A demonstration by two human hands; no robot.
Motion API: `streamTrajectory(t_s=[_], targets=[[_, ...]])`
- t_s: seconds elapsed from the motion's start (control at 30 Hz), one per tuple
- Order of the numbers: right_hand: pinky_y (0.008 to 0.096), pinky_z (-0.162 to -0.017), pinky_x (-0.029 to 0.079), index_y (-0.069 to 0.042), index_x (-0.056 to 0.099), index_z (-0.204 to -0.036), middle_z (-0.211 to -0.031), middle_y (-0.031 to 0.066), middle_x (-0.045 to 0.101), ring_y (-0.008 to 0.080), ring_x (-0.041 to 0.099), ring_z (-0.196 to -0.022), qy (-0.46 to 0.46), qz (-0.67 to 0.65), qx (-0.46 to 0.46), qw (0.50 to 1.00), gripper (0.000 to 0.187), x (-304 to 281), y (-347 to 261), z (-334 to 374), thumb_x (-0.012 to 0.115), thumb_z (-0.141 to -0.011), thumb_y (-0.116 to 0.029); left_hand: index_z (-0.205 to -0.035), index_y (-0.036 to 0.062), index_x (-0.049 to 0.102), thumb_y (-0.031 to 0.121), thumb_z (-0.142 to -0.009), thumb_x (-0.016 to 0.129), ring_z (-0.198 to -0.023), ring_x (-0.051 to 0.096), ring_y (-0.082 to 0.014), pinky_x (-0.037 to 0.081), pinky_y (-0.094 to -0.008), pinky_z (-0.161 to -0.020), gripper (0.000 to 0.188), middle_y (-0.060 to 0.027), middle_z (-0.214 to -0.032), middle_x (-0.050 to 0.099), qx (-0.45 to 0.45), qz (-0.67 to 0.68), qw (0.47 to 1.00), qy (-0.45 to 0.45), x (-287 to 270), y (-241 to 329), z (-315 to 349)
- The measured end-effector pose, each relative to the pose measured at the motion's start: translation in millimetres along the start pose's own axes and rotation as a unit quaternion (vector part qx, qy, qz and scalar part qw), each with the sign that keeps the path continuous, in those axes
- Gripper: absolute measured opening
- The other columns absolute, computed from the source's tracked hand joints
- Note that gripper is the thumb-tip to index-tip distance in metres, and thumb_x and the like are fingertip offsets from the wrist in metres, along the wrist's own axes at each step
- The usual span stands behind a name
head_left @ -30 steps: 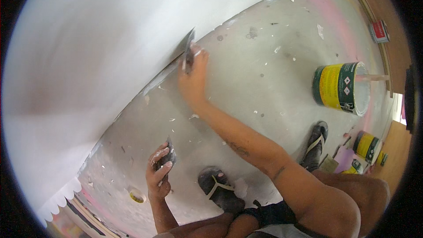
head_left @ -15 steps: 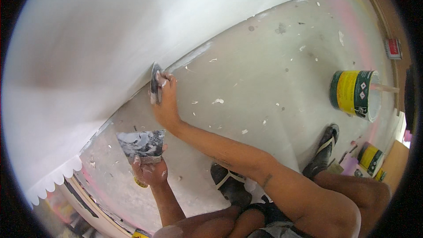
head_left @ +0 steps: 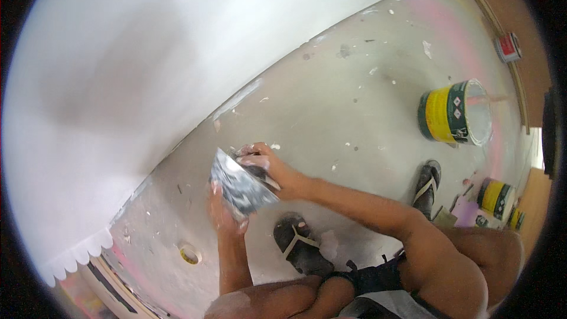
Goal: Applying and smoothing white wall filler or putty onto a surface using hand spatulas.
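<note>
My left hand (head_left: 225, 215) grips a wide putty knife (head_left: 241, 188), its blade tilted and smeared with grey-white filler. Close beside that blade is my right hand (head_left: 269, 164), its fingers closed around a second, dark putty knife (head_left: 254, 171). The left blade partly hides this second tool, so whether the two blades touch is hard to tell. Both hands are above the floor, a short way out from the foot of the white wall (head_left: 177, 41). A patch of white filler (head_left: 239, 99) lies along the joint where wall meets floor.
A green and yellow bucket (head_left: 440, 113) lies to the right, a stick at its mouth. Smaller tins (head_left: 493, 196) stand at lower right, a red and white tin (head_left: 507, 47) farther off. A tape roll (head_left: 197, 257) lies left of my arm. My sandalled feet (head_left: 295, 242) are between.
My right hand has come away from the wall's foot, back to the left putty knife. The left blade has risen and turned. The tape roll now shows fully.
</note>
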State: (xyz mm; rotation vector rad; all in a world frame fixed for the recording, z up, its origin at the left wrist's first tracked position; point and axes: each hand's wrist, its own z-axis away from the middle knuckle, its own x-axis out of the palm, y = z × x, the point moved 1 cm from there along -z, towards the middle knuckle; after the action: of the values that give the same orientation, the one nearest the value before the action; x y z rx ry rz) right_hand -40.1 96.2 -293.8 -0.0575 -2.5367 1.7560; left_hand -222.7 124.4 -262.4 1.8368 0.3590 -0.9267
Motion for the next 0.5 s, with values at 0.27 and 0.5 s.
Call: streamTrajectory(t_s=[0.27, 0.5], targets=[[0.0393, -0.116, 0.021, -0.001, 0.038, -0.141, -0.144, 0.0231, 0.040, 0.0350, 0.033, -0.138, 0.384, 0.227, 0.108, 0.889, 0.056, -212, 78, -32, 0.050, -0.086, 0.001, -0.114, -0.0036, 0.054, 0.034, -0.085, 0.063, -0.096, 0.061, -0.0273, 0.051, -0.0404, -0.082, 0.049, -0.0133, -0.105, 0.060, -0.064, 0.086, 0.992, -0.066, 1, 7, 20], [0.0389, -0.105, 0.033, -0.002, 0.044, -0.135, -0.128, 0.0216, 0.047, 0.0338, 0.045, -0.124, 0.545, 0.212, 0.046, 0.810, 0.049, -337, 95, -98, 0.048, -0.086, -0.001, -0.133, 0.0085, 0.041, 0.055, -0.082, 0.063, -0.091, 0.063, -0.0362, 0.060, -0.0523, -0.054, 0.073, -0.0152, -0.113, 0.055, -0.384, 0.566, 0.730, 0.009, 5, -28, 33]])
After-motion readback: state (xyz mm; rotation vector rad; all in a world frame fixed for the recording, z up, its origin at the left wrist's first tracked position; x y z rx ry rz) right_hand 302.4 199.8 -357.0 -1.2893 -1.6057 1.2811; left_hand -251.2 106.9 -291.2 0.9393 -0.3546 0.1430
